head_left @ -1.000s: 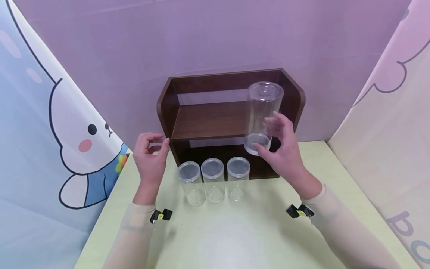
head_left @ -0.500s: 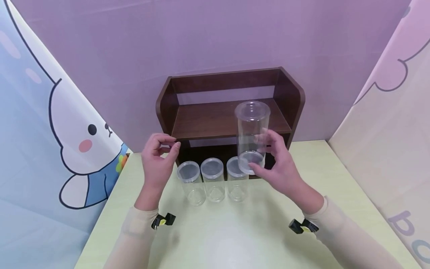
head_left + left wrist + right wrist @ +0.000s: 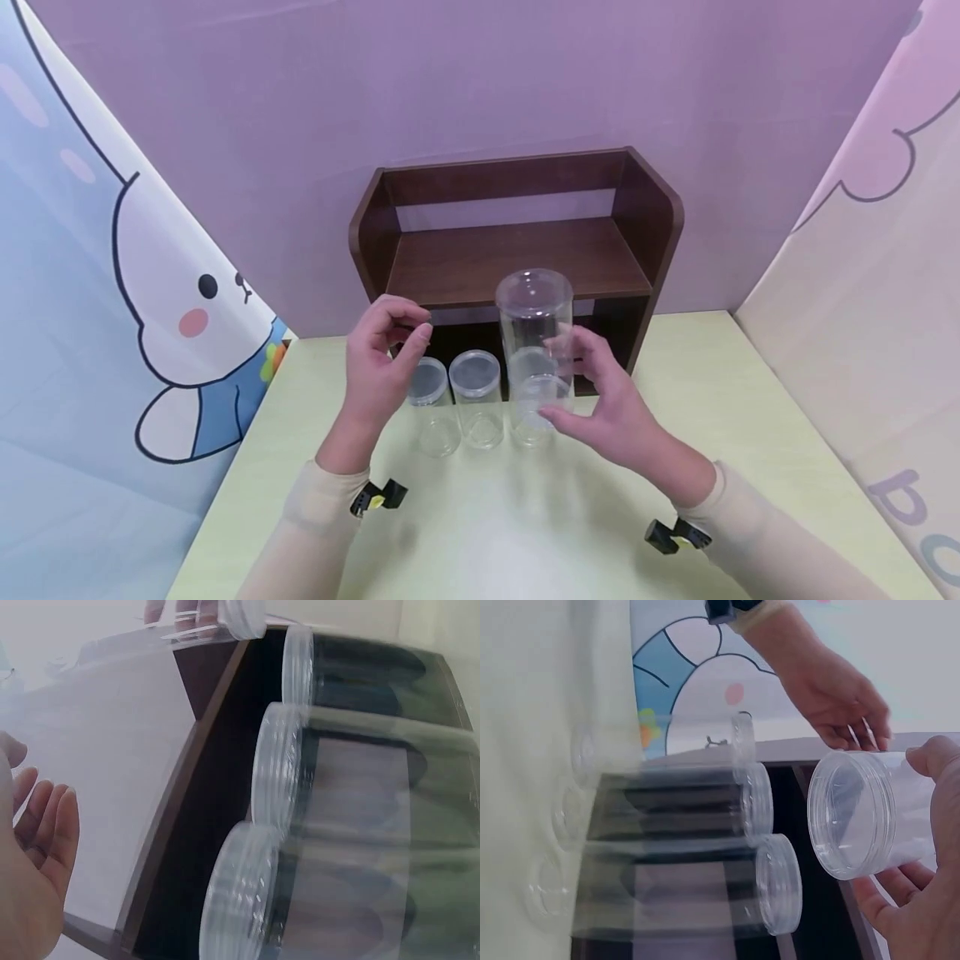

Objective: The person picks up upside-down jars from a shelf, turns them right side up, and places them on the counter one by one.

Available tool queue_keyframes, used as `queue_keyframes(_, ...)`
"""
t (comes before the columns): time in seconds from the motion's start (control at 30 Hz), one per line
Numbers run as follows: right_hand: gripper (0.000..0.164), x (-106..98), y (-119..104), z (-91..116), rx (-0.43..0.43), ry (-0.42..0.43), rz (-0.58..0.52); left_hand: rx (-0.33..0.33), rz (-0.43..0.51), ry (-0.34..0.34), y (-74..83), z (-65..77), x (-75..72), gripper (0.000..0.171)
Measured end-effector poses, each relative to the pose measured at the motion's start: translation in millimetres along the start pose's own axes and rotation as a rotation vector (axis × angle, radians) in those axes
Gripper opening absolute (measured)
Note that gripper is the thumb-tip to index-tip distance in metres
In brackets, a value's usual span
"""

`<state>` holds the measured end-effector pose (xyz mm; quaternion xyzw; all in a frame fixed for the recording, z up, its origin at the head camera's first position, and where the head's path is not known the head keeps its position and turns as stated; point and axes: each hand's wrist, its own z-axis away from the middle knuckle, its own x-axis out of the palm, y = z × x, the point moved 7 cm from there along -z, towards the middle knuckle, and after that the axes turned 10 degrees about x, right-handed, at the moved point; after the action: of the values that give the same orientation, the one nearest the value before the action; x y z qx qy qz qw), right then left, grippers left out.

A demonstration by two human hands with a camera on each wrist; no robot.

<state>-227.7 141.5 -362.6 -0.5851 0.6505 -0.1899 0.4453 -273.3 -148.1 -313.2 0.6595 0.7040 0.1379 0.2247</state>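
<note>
My right hand (image 3: 611,408) grips a clear plastic jar (image 3: 534,293), thumb on one side and fingers on the other. This jar is held upside down, its lid (image 3: 853,815) facing the table. Three similar clear jars stand upright in a row: a left jar (image 3: 438,432), a middle jar (image 3: 477,377) and a right jar (image 3: 780,883). The held jar overlaps the right one in the head view. My left hand (image 3: 378,362) hovers by the left jar, its fingers loosely bent and holding nothing; it hides part of that jar's lid.
Behind the jars stands a dark brown two-level wooden shelf (image 3: 517,258) with raised sides. It rests on a pale green table (image 3: 465,533). A purple backdrop (image 3: 510,75) hangs behind, with a rabbit-print cloth (image 3: 172,317) at the left and a pink printed cloth (image 3: 877,333) at the right.
My right hand has brought the upside-down jar down and leftward, from before the shelf's right side to over the right jar. My left hand has moved right, toward the left jar.
</note>
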Motion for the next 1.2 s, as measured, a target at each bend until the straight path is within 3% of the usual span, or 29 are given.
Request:
queue_keyframes(0.13, 0.099, 10, 0, 8, -0.002, -0.038, -0.006, 0.005, 0.036, -0.062, 7.0, -3.0, 8.6, 0.017)
queue_keyframes(0.37, 0.099, 25, 2, 19, 0.027, -0.091, -0.036, 0.006, 0.088, -0.149, 15.1, -5.7, 24.8, 0.053)
queue_keyframes(0.67, 0.097, 33, 5, 24, 0.03, -0.109, -0.028, -0.042, 0.158, -0.233, 19.4, -3.4, 42.2, 0.078)
queue_keyframes(0.9, 0.092, 38, 9, 27, 0.047, -0.125, -0.033, -0.077, 0.199, -0.289, 21.9, -1.9, 52.4, 0.087)
queue_keyframes(1.2, 0.093, 40, 7, 29, 0.042, -0.134, 0.016, -0.071, 0.158, -0.363, 28.8, 1.3, 60.1, 0.09)
